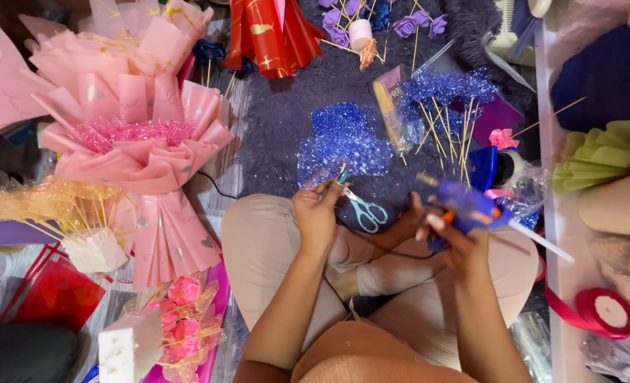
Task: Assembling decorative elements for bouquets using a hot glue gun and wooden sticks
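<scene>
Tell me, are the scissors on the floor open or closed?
Closed, or nearly. The scissors lie on the dark rug by the person's knee, blades together in one narrow point toward the left hand, light blue handles side by side.

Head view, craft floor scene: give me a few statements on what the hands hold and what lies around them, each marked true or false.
1. The right hand holds a blue glue gun. True.
2. The left hand grips the scissors. False: the scissors lie on the dark rug by the knee; the left hand pinches a small glittery piece.
3. A large pink paper bouquet stands to the person's left. True.
4. The ribbon roll at the right is green. False: the ribbon roll is red.
5. Blue glittery flowers on sticks lie on the rug ahead of the person. True.
</scene>
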